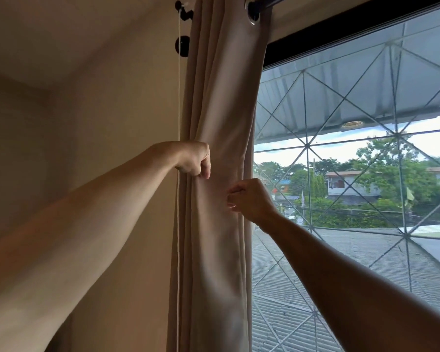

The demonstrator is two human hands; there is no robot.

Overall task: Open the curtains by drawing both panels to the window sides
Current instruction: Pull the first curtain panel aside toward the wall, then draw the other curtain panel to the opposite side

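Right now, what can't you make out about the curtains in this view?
- Second panel: outside the head view, past the right edge.
- Curtain panel hem: cut off at the bottom edge.
- Rod: mostly cropped by the top edge.
- Left hand fingertips: buried in folds.

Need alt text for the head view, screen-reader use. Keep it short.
Two bare hands grip a beige curtain bunched at the left side of a window: the left hand pinches a fold higher up, the right hand holds the inner edge lower down. The curtain hangs by eyelets from a dark rod; the glass shows a diamond grille, rooftops and trees.
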